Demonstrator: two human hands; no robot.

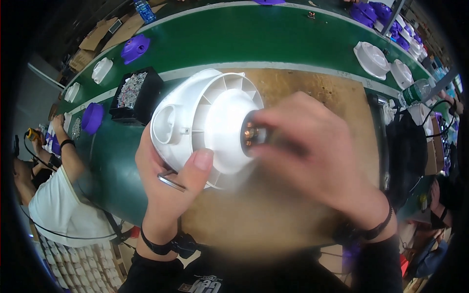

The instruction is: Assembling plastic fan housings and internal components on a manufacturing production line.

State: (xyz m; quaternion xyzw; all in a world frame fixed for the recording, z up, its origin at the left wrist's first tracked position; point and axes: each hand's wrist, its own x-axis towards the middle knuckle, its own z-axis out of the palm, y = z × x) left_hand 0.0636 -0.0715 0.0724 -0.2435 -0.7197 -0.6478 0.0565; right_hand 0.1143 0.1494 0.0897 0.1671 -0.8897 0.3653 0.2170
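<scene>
My left hand clamps the white ribbed housing; whether my right hand, at the housing's copper-studded hub, grips, I can't tell.

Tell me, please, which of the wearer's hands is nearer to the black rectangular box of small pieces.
Left: the left hand, holding the white, rounded plastic housing, is below-right of the box; the right hand is farther right, on the housing's other side.

Black shirt with white print at 6 o'clock; black left wristband at 7, black right wristband at 4
</scene>
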